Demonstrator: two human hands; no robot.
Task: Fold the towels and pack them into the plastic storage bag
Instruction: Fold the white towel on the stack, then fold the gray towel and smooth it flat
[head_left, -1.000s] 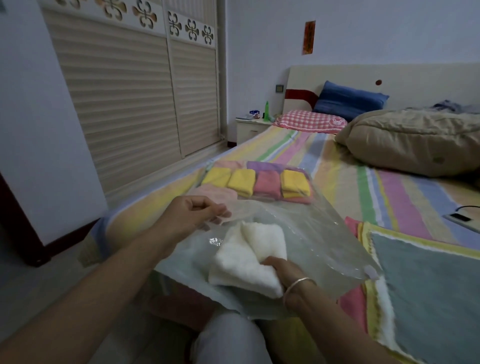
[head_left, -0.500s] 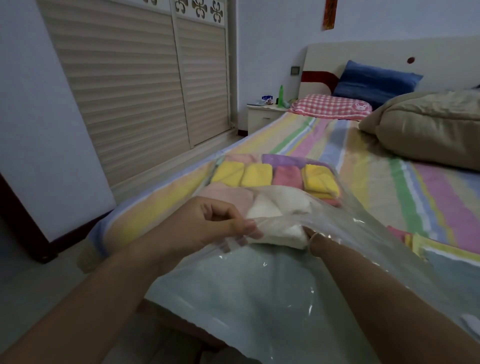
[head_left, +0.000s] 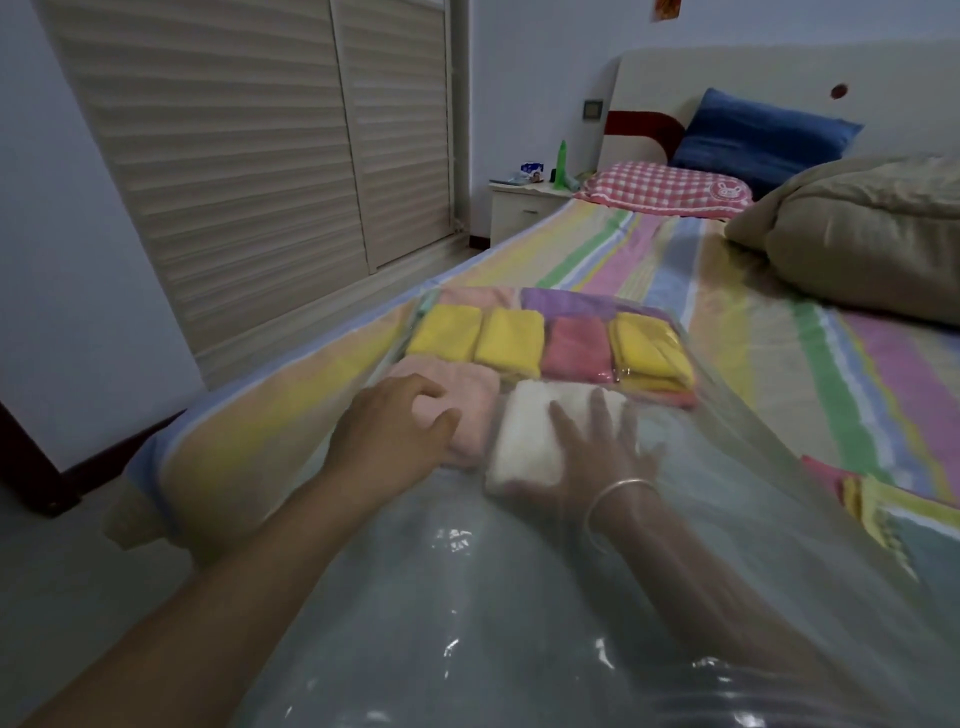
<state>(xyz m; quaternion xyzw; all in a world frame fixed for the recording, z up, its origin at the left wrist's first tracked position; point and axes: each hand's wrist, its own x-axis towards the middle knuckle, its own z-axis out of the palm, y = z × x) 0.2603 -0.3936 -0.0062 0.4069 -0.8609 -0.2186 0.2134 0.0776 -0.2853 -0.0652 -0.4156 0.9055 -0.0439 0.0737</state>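
Right hand (head_left: 592, 449), spread flat, presses folded white towel (head_left: 522, 441) inside clear plastic bag (head_left: 467, 597); left hand (head_left: 395, 434), loosely bent, apparently rests on pink towel (head_left: 470, 397).

Dim bedroom, pale walls (head_left: 545, 78). Slatted sliding doors (head_left: 249, 156) along the left, grey floor (head_left: 52, 571) below. Striped bed (head_left: 727, 301) with cream headboard (head_left: 727, 67), blue pillow (head_left: 753, 135), checked pillow (head_left: 660, 189), beige quilt (head_left: 872, 234) at its right edge. White nightstand (head_left: 519, 210) beside the head end, green bottle (head_left: 562, 161) on top.

Palm-down left hand (head_left: 395, 434), fingers loosely bent, right hand (head_left: 592, 447) seemingly flat, fingers spread
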